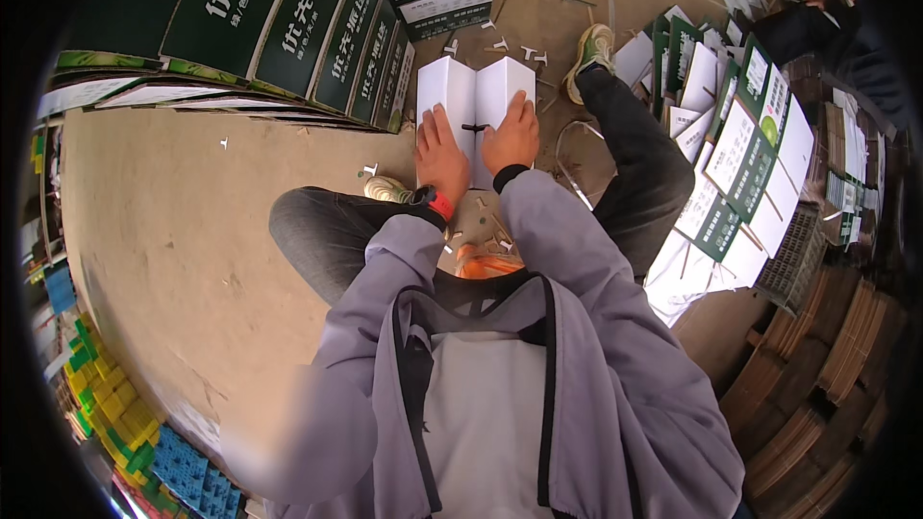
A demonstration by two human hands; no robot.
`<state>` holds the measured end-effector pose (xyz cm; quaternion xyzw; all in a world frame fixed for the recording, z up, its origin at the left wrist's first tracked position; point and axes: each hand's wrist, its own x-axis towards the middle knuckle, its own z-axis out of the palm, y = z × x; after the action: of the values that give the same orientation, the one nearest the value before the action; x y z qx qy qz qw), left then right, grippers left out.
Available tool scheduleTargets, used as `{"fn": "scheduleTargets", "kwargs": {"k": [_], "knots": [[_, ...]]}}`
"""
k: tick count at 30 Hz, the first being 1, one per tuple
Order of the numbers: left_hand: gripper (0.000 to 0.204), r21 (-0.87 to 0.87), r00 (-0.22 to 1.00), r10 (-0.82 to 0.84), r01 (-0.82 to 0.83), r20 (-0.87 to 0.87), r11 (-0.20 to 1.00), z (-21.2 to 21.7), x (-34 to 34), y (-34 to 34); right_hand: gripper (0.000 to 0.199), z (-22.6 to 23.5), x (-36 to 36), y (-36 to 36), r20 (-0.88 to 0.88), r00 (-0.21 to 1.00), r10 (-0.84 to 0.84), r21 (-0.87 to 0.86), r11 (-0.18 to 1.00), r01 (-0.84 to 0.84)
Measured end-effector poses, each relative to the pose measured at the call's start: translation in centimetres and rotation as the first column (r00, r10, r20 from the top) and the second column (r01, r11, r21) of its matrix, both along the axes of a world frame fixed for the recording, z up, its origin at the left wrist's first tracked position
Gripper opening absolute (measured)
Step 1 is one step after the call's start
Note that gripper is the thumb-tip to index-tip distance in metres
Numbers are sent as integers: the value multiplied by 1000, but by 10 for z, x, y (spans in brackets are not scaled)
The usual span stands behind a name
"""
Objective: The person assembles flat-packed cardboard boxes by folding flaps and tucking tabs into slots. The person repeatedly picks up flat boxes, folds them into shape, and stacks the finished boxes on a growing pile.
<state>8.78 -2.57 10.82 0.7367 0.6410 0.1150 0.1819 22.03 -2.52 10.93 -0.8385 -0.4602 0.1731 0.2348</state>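
Note:
A white cardboard piece [498,86], folded with a crease down its middle, stands between my feet. My left hand [442,152] lies on its left panel with the fingers stretched out. On the right panel rests my right hand [512,137], its fingers extended and its thumb pointing inward. A small black strip or tie [473,127] crosses the crease between the two hands; my right thumb is close to it. Whether the thumb touches the strip I cannot tell.
Dark green printed cartons [332,38] are stacked at the upper left. Flattened green-and-white cartons [735,159] lie heaped at the right. White T-shaped pieces [528,53] litter the floor. An orange object [486,262] lies between my legs. Brown cardboard stacks [817,365] stand at the lower right.

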Motion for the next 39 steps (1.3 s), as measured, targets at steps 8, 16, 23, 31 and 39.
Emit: {"fn": "scheduleTargets", "kwargs": {"k": [8, 16, 23, 31, 39], "knots": [[85, 135, 897, -264, 230, 355, 964, -29, -12, 5, 82, -30, -13, -1, -37, 997, 64, 141, 988, -58], [82, 72, 892, -437, 431, 117, 899, -36, -16, 14, 84, -47, 7, -5, 1, 969, 248, 39, 968, -247], [82, 82, 907, -419, 421, -40, 903, -39, -20, 23, 77, -39, 42, -2, 138, 948, 287, 7, 957, -290], [76, -506, 1, 507, 54, 862, 861, -48, -33, 64, 71, -99, 102, -30, -990, 140, -25, 47, 871, 489], [100, -718, 219, 684, 212, 696, 663, -69, -116, 50, 75, -70, 122, -75, -923, 6, -385, -342, 825, 450]]}}
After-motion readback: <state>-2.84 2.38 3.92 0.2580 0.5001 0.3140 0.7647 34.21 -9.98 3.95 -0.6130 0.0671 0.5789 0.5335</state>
